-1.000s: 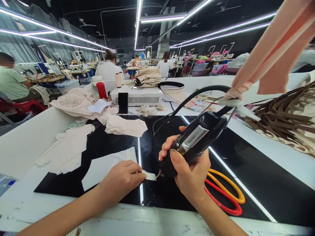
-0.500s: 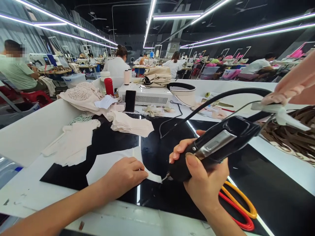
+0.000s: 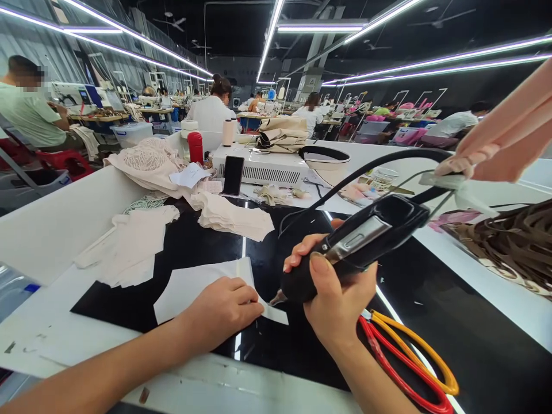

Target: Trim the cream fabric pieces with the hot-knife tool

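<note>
My left hand (image 3: 230, 305) presses down on a white fabric piece (image 3: 196, 282), its fingers curled together. The wide part of the piece lies left of the hand, and a narrow strip sticks out to the right past the fingertips. My right hand (image 3: 334, 287) is wrapped round a black corded hand tool (image 3: 366, 236) with a metal plate on its side. The tool slants down to the left. Its thin metal tip (image 3: 278, 298) is at the upper edge of the strip, close to my left fingers; whether it touches cannot be made out.
Scissors with orange and red handles (image 3: 409, 351) lie by my right forearm. White cut pieces (image 3: 233, 215), a phone (image 3: 233, 175), a red bottle (image 3: 195, 147) and a vented white box (image 3: 259, 168) stand or lie farther back. Brown straps (image 3: 513, 244) are heaped at right. People sit beyond.
My right hand has brought the tool left, its tip moving from the strip's far end back toward my left fingers. My left hand stays on the fabric. The view has shifted slightly.
</note>
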### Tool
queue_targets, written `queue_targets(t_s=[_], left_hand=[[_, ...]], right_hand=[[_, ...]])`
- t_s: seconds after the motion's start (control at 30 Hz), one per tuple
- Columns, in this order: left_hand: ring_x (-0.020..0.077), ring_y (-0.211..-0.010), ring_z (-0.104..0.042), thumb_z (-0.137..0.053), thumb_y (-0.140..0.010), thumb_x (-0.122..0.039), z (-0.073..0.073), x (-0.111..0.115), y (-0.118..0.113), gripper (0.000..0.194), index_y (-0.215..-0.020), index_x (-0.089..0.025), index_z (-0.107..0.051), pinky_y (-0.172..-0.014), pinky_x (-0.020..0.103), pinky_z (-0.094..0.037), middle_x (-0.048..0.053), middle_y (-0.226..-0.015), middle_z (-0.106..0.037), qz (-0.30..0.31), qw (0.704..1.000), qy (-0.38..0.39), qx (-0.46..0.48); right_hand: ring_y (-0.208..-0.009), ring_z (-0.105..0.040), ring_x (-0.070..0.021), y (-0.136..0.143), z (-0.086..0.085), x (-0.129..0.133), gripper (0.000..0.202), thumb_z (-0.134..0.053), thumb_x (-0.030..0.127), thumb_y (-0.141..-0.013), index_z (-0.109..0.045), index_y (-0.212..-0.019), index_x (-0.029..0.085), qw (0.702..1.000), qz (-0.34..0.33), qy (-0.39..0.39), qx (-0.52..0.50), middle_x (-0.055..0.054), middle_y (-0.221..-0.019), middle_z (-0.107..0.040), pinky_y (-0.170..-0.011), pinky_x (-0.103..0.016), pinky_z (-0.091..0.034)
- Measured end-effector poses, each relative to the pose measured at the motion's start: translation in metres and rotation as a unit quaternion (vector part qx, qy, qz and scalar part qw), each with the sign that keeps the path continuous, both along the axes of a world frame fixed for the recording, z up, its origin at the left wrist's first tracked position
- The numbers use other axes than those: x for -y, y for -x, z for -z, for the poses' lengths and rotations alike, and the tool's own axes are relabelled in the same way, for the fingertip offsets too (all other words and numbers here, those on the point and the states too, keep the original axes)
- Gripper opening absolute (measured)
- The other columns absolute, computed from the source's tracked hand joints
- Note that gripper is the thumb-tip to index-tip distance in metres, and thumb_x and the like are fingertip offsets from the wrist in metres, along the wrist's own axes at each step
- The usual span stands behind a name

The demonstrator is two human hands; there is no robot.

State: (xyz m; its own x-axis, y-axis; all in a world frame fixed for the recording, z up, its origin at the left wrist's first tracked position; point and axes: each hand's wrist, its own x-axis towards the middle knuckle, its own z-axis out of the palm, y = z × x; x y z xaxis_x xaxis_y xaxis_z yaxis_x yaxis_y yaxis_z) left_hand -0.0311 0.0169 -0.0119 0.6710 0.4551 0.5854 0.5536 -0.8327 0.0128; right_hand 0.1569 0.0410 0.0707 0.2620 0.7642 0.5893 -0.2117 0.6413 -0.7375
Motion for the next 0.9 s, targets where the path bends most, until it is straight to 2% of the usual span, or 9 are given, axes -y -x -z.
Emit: queue_targets(t_s=[0.37, 0.6, 0.9], left_hand=[[0.0188, -0.086, -0.069, -0.064, -0.11, -0.005, -0.002, 0.001, -0.001, 0.016, -0.105, -0.018, -0.072, -0.07, 0.033, -0.053, 0.001, -0.098, -0.076, 0.001, 1.0, 0.0, 0.001], [0.0192, -0.09, -0.07, -0.067, -0.108, -0.005, -0.003, 0.002, -0.001, 0.015, -0.106, -0.019, -0.072, -0.075, 0.033, -0.055, 0.002, -0.103, -0.076, -0.01, 0.999, 0.018, -0.029], [0.0186, -0.089, -0.071, -0.065, -0.11, -0.006, 0.0, 0.001, 0.0, 0.016, -0.105, -0.02, -0.072, -0.076, 0.033, -0.055, 0.003, -0.102, -0.077, -0.011, 0.999, 0.024, -0.033]], right_hand=[[-0.06, -0.067, -0.0137, 0.001, 0.003, -0.001, 0.037, -0.094, 0.044, -0.092, -0.068, -0.115, 0.033, 1.0, -0.02, -0.003, 0.001, 0.007, -0.084, -0.072, -0.057, -0.028, -0.063], [-0.058, -0.068, -0.0173, -0.011, -0.003, 0.004, 0.043, -0.093, 0.043, -0.092, -0.068, -0.127, 0.035, 1.0, 0.01, -0.018, 0.006, 0.006, -0.084, -0.072, -0.052, -0.033, -0.063], [-0.058, -0.068, -0.0165, -0.013, 0.001, 0.005, 0.039, -0.092, 0.038, -0.093, -0.068, -0.125, 0.035, 1.0, 0.01, -0.005, 0.016, 0.006, -0.084, -0.073, -0.053, -0.032, -0.063]])
